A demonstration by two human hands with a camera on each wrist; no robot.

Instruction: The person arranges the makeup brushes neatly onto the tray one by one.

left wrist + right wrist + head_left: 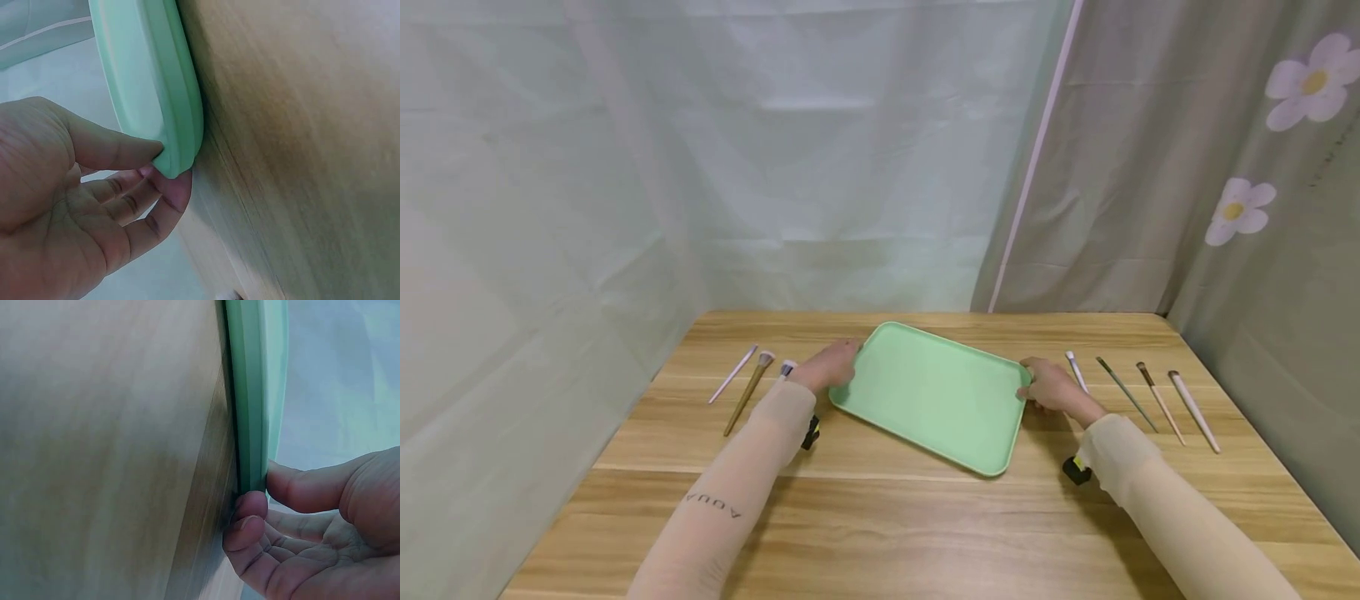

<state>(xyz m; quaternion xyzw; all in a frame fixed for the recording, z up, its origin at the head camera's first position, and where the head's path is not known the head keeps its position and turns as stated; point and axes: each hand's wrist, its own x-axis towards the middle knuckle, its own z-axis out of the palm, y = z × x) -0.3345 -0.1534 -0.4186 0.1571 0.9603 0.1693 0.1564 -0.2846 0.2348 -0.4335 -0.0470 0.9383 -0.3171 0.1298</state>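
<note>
A green rectangular tray (932,396) sits askew over the middle of the wooden table, its inside bare. My left hand (833,364) grips its left end; in the left wrist view the thumb (134,152) lies on the rim and the other fingers curl beneath the edge. At the opposite end my right hand (1051,385) pinches the rim, thumb (300,487) on top and fingertips (245,531) under the edge. The tray's underside lies close over the tabletop in both wrist views.
Left of the tray lie a thin pink brush (733,375), a gold-handled brush (747,396) and another brush (787,367) partly hidden by my left arm. Several slim brushes lie at the right, among them a dark green one (1127,393) and a thick pale one (1195,412). Curtains (820,167) hang behind the table.
</note>
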